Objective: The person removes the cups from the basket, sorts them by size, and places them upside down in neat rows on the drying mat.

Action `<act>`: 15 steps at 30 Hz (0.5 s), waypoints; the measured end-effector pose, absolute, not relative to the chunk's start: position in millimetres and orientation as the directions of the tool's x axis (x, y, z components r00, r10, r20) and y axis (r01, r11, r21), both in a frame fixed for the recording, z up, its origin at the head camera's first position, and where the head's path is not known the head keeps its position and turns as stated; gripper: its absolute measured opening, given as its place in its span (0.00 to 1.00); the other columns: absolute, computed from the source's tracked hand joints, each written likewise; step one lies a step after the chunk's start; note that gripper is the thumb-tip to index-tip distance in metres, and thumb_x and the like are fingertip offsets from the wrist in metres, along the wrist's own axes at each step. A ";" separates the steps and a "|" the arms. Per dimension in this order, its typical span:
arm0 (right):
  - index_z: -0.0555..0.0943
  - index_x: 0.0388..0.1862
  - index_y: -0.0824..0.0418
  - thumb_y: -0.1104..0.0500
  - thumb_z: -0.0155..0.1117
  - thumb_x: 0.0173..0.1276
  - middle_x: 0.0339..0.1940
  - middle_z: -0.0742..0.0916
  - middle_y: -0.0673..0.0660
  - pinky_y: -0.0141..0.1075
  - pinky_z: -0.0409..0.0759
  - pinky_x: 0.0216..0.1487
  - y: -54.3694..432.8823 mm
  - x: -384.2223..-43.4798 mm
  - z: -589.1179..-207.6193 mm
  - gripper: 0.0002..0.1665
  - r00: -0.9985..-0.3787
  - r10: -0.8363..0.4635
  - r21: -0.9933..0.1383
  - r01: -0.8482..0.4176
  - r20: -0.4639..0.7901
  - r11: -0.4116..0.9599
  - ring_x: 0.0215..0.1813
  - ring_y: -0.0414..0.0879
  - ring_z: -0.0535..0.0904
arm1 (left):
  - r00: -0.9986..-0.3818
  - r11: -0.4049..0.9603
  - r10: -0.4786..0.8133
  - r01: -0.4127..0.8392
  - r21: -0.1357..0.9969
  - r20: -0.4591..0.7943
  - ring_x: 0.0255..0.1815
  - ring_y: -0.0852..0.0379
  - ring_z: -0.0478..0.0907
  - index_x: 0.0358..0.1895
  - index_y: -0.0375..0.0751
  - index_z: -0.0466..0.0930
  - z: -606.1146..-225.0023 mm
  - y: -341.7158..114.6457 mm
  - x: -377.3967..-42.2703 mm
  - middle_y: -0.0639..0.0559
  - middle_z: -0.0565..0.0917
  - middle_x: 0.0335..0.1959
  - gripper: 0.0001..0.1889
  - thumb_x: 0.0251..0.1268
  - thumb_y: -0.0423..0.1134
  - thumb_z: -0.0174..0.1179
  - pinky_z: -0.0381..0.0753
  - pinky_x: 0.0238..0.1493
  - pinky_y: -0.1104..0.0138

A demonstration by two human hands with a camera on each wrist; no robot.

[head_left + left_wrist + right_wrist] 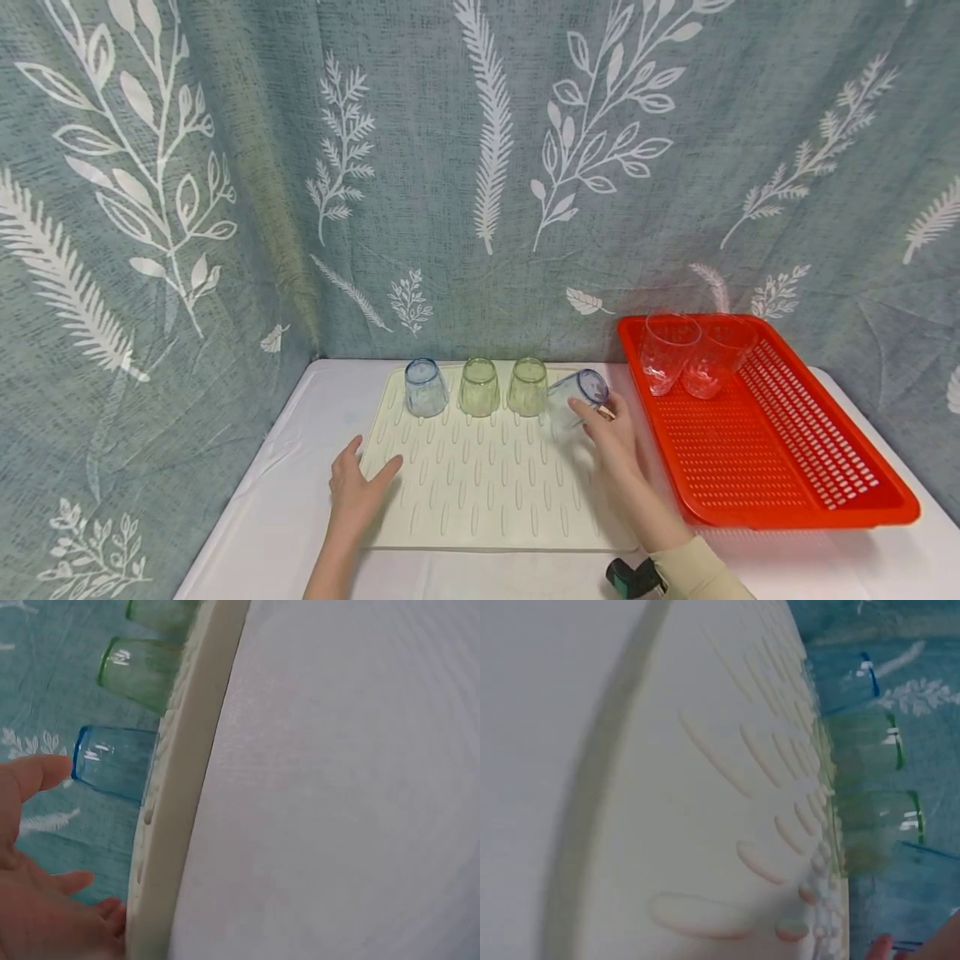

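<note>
My right hand point(611, 425) grips a pale blue glass point(577, 392), which leans with its blue-edged end up and to the right over the back right of a cream ridged drying mat point(480, 500). Left of it, two green glasses point(528, 388) and another blue glass point(426, 388) stand in a row along the mat's back edge, narrow ends up. My left hand point(358, 492) hovers by the mat's left edge, thumb and fingers spread, holding nothing. The right wrist view shows only a bit of the right hand's fingers point(885, 946) beside the tilted glass.
A red plastic basket point(795, 508) stands right of the mat, with two clear glasses point(667, 354) at its back left. A leafy-patterned curtain point(450, 167) hangs behind the white tabletop point(277, 492). A small dark object point(630, 578) shows by the right sleeve.
</note>
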State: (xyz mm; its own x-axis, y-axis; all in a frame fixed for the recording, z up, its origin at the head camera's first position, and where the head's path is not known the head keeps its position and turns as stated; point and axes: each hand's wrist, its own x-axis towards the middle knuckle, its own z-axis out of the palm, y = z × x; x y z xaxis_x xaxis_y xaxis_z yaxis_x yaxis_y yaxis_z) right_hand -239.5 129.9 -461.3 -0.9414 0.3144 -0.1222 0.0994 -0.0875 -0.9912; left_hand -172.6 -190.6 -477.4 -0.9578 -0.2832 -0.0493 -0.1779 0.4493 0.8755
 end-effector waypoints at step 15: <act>0.65 0.67 0.69 0.59 0.71 0.59 0.60 0.71 0.68 0.49 0.73 0.57 131.0 -272.6 -469.4 0.40 -0.918 0.396 -0.970 0.085 0.012 0.228 0.57 0.61 0.69 | -0.950 0.269 -0.269 -0.233 0.934 -0.159 0.74 0.29 0.46 0.76 0.27 0.39 -490.1 -201.7 -172.9 0.25 0.49 0.73 0.44 0.71 0.46 0.56 0.49 0.70 0.39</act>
